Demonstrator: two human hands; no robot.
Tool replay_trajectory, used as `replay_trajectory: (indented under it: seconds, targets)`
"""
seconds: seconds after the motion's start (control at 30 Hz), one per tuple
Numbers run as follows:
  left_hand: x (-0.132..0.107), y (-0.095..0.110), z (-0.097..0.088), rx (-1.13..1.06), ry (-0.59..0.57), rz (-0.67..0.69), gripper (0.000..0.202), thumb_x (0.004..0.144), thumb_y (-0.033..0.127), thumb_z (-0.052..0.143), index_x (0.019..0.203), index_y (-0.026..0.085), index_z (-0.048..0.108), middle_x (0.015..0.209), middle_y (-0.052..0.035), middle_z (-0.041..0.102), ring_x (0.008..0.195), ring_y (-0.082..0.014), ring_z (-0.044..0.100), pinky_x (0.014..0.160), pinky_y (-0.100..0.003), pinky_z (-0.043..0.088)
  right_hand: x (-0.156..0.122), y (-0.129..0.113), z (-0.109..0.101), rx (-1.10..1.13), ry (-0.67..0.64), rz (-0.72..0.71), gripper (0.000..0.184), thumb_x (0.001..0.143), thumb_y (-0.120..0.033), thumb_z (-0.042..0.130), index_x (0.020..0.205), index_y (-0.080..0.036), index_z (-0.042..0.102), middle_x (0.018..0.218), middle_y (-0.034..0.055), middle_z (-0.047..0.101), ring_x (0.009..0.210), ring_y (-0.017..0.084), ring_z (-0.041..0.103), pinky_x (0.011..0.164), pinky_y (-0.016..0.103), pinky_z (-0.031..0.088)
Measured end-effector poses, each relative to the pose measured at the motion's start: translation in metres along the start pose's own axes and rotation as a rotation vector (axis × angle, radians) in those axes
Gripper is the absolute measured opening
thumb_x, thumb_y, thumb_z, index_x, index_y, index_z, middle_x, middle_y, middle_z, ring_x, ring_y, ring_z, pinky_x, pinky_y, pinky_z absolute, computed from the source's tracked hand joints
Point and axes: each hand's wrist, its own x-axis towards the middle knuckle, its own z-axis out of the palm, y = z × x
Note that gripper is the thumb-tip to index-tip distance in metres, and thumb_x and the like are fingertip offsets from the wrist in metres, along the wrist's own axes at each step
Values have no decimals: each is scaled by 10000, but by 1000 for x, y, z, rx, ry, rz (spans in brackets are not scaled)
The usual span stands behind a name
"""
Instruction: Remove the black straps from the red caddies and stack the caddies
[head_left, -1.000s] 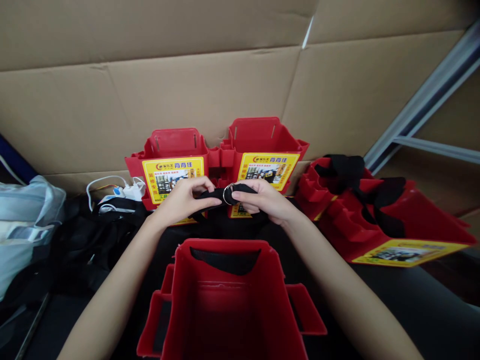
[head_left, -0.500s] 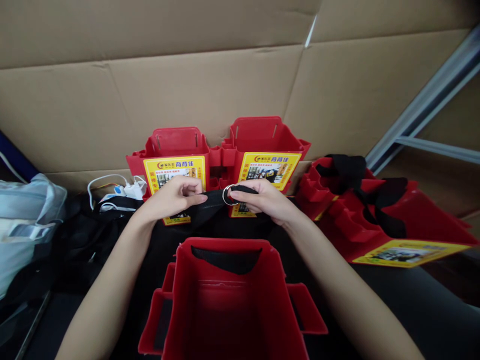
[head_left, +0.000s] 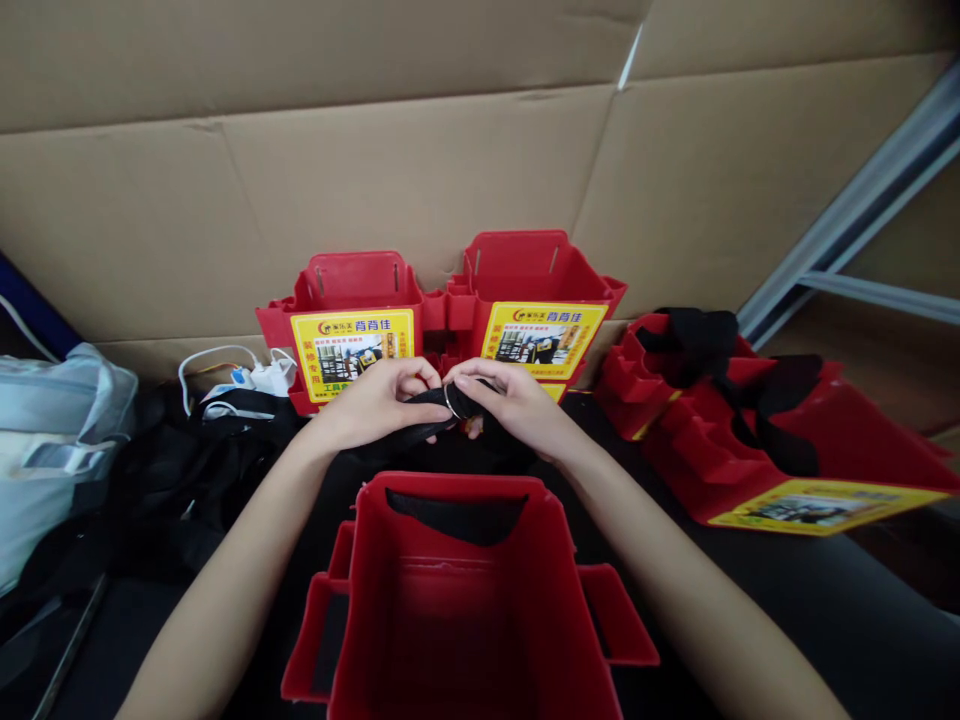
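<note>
My left hand (head_left: 373, 402) and my right hand (head_left: 508, 402) meet above a red plastic tool box (head_left: 465, 610) that stands open in front of me. Both pinch a black webbing strap (head_left: 420, 409) that carries a metal ring (head_left: 452, 401). The right fingers grip the strap at the ring; the left fingers hold the strap just left of it. A piece of black strap also shows inside the box's far wall (head_left: 457, 516).
Two red boxes with yellow labels (head_left: 352, 335) (head_left: 536, 325) stand against the cardboard wall (head_left: 420, 170). More red boxes with black straps lie tipped at the right (head_left: 757, 430). A white charger and cable (head_left: 251, 380), black bags (head_left: 187, 470) and a pale bag (head_left: 52, 440) lie at the left.
My hands first drew apart along the strap, then came back together at the ring. The view shifted slightly downward.
</note>
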Motion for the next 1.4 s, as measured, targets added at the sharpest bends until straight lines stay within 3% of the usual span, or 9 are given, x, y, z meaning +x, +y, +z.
replay_trajectory:
  seconds: [0.13,0.27,0.47,0.73,0.83,0.93,1.1,1.27,1.4]
  targets:
    - [2,-2,2,46,113,-41,321,683,267,684,929,162,505,599,46,588,540,-99,575,518,-196,408,-4,-7,0,-57,-12,-13,240,709,-292,665,907,-166,608,756,-20,599,580,65,547,526,192,499]
    - [3,-4,1,66,4,-45,232,672,262,694,759,144,514,669,15,612,612,-95,583,548,-193,413,-6,-11,-1,-70,-19,8,270,693,-217,670,951,-162,612,745,-26,617,543,49,534,542,190,500]
    - [2,1,4,106,-114,-22,245,815,373,530,822,133,575,751,-30,655,621,-100,617,584,-211,460,-5,-9,-3,-84,22,-24,270,709,-246,645,966,-164,633,861,12,654,682,96,598,602,225,528]
    - [2,0,-1,226,-111,23,314,817,382,529,638,125,546,490,33,526,353,-27,415,384,-153,308,-3,-5,-16,-205,15,-93,176,756,-301,619,851,-156,645,770,6,676,706,130,633,644,244,508]
    - [1,1,-1,229,-63,18,362,831,409,503,600,131,507,441,52,448,358,-24,375,372,-149,267,-3,-4,-14,-141,-10,-71,196,782,-303,591,911,-158,618,786,15,670,691,141,650,530,210,493]
    - [2,2,1,184,16,35,312,866,396,449,708,140,533,452,64,432,382,-31,364,382,-149,264,-3,-4,-10,-111,-51,-38,245,809,-302,555,1017,-179,590,835,22,653,646,130,649,412,172,440]
    - [4,0,0,272,95,89,247,860,328,471,747,143,589,430,63,455,392,-38,360,415,-160,300,-2,-2,-9,-106,-80,-32,372,726,-248,646,1086,-191,569,843,9,646,634,101,617,455,177,465]
    - [4,-6,-11,299,123,34,249,815,336,532,672,142,595,465,29,552,376,-41,400,408,-166,335,-1,-2,-36,-234,-21,112,187,633,-254,714,793,-167,672,668,-9,667,558,107,600,566,248,521]
    - [1,-10,-19,172,73,-62,242,770,358,589,742,122,633,666,-45,676,486,-84,568,483,-190,460,-2,-5,-57,-295,91,110,134,565,-226,750,686,-198,699,681,-5,691,653,138,639,662,275,538]
